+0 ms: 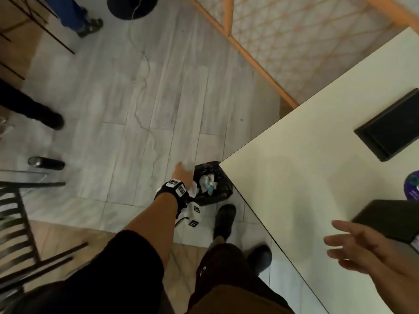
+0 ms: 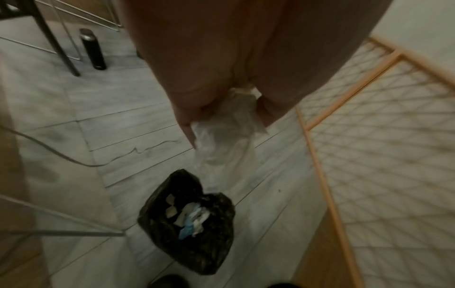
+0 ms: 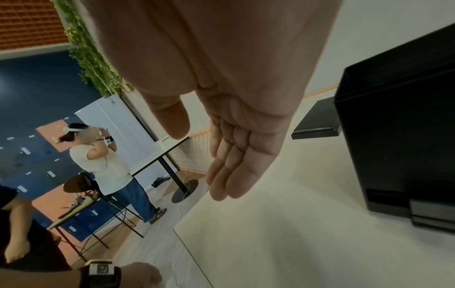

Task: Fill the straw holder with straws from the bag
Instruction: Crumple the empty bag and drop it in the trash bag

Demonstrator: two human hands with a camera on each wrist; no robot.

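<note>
My left hand (image 1: 182,172) reaches down beside the table corner and pinches a crumpled clear plastic bag (image 2: 226,140), which hangs above a black bin bag (image 2: 197,224) full of paper scraps on the floor. No straws show in the clear bag. In the head view the bin bag (image 1: 212,189) sits right at the table's corner. My right hand (image 1: 362,248) hovers over the white table (image 1: 306,177) with fingers straight and nothing in it. The tall black straw holder (image 3: 399,136) stands just right of that hand (image 3: 234,155).
A flat black tray (image 1: 390,125) lies on the table's far side. A dark bottle (image 1: 46,163) and chair legs stand on the floor at left. Other people's feet (image 1: 89,26) are nearby. A wooden-framed mesh panel (image 1: 294,37) runs behind the table.
</note>
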